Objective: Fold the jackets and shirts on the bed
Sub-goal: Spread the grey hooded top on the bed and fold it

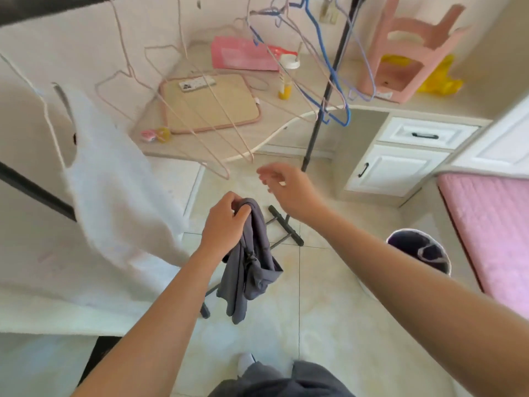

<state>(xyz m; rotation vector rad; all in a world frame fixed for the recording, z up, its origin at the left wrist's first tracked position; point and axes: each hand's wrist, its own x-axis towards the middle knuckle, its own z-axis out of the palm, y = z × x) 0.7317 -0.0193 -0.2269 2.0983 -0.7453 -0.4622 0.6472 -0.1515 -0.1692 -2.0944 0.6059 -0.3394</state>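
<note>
While the left hand (pixel 226 222) grips a bunched grey garment (pixel 249 270) at centre, the right hand (pixel 286 190) hovers at its 1 o'clock, fingers relaxed and empty. A white garment (pixel 114 202) hangs at 9 o'clock; the pink bed (pixel 492 224) lies at 3 o'clock.

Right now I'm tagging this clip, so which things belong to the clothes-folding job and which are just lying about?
Job: grey garment gripped by the left hand; hanging white top; pink bed; free right hand.
Lying about: pink stool, yellow bottle, power strip, woven mat, bin.
</note>
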